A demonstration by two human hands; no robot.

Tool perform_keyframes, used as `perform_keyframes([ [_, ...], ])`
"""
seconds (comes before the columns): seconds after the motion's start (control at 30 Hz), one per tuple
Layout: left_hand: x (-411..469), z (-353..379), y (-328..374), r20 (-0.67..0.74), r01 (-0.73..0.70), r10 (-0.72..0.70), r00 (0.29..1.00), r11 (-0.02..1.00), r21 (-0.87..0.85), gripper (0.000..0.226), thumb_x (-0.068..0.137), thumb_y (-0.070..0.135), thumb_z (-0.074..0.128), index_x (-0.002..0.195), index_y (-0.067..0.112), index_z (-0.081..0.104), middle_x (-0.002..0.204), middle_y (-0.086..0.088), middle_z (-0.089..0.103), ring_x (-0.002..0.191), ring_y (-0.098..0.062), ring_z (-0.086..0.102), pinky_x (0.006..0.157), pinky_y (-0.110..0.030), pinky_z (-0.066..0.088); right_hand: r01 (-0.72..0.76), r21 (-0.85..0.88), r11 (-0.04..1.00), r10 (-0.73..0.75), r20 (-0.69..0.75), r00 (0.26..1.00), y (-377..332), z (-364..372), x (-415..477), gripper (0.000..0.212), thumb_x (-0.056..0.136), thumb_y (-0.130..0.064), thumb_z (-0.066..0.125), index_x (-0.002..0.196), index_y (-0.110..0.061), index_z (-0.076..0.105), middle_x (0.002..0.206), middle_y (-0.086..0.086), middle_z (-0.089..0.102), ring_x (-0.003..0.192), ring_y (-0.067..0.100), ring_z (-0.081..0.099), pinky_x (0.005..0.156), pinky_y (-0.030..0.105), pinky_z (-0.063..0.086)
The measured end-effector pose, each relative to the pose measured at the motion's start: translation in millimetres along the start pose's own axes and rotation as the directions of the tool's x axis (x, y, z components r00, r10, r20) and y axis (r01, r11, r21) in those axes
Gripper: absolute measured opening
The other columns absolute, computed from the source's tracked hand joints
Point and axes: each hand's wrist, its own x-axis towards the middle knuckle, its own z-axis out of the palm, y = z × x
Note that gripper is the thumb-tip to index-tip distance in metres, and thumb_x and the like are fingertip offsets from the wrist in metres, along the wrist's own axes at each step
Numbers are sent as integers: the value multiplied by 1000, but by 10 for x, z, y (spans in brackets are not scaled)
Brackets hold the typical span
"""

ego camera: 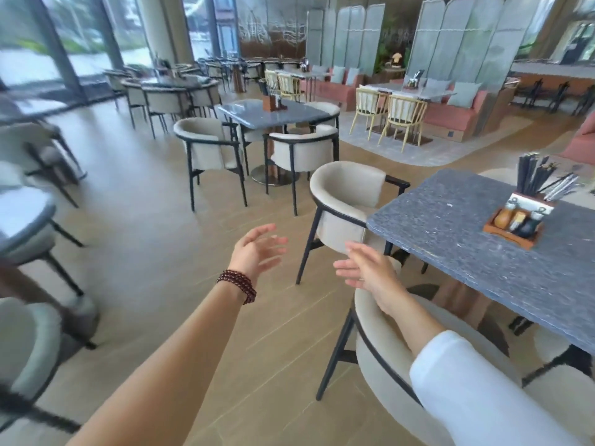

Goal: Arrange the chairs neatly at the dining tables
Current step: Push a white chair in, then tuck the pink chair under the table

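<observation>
**Left hand** (257, 249): centre of frame, raised over the floor. Fingers spread and relaxed, gripping nothing. It touched no chair.

**Beaded bracelet** (238, 286): dark red, wrapped round the left wrist.

**Far chair** (344, 194): cream upholstery on a black frame, centre of frame, at the left corner of the table. The corner overlapped its seat. Its rounded back faced the lower left and its open front pointed to the upper right, towards the table. The back's width ran roughly across the frame. It appeared slightly askew to the table edge, though that could not be told for certain.

**Right hand** (367, 268): just right of centre, fingers straight and apart, palm turned inward, empty. It hung above the near chair's back, apart from it.

**Near chair** (380, 349): same pattern, lower right of frame, back towards the viewer, front pointing right under the table.

**Dining table** (467, 268): grey speckled top, right of frame.

**Condiment caddy** (515, 225): wooden, on the table, upper right, holding bottles and chopsticks.

**Step in hand**: judged a reach between chairs, with no grip yet taken.

**Next move**: probably both hands closing on the far chair's back rail, then squaring it and pushing it in.
</observation>
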Motion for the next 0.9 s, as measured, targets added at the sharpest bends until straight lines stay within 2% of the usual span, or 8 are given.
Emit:
perform_keyframes([
  [0.13,-660,-267,-40,-151,-32,27,988,999,-33,24,92,3,50,108,19,59,96,-7,70,82,-22,68,73,-30,51,9,-33,999,-3,172,985,-22,247,-234,25,101,-24,48,124,-22,56,94,7,73,84,18,70,70,27,55],
  [0.3,-1513,-743,-20,-347,-93,78,935,995,-25,19,93,10,52,108,20,59,93,-5,69,78,-20,68,78,-32,47,23,13,1000,-26,339,940,-96,759,-665,23,101,-21,48,123,-21,56,98,12,72,85,22,69,75,30,53],
  [0.5,-2598,-1246,67,-537,-137,137,833,990,40,17,94,15,52,105,22,61,89,-3,71,80,-20,68,78,-32,48,60,13,998,-57,558,828,-105,1423,-1344,25,101,-21,48,124,-20,56,93,12,71,76,20,66,65,28,49],
  [0.57,-2949,-1359,54,-579,-144,147,802,988,53,19,94,15,52,110,20,61,93,-5,71,84,-22,68,84,-35,49,66,16,998,-62,609,790,-83,1603,-1592,25,101,-21,48,124,-20,55,90,10,71,75,20,66,65,28,49],
  [0.7,-3698,-1503,-9,-659,-161,158,735,985,56,17,94,17,51,106,22,62,102,-10,70,91,-26,66,89,-38,47,74,9,997,-59,699,713,9,1925,-2169,28,100,-22,48,127,-19,55,88,8,71,75,21,66,65,28,49],
  [0.8,-4253,-1589,-94,-713,-170,155,684,984,51,23,94,17,52,117,18,59,99,-7,71,90,-25,67,91,-40,48,70,8,997,-53,748,662,69,2081,-2645,28,100,-21,47,127,-20,55,91,10,72,77,22,67,65,28,50],
  [0.9,-4801,-1624,-174,-772,-185,159,616,981,55,25,94,18,53,119,18,58,98,-6,71,88,-22,68,91,-41,49,73,-1,997,-42,803,594,117,2178,-3124,26,101,-20,47,126,-21,54,93,11,71,77,21,66,67,29,50],
])
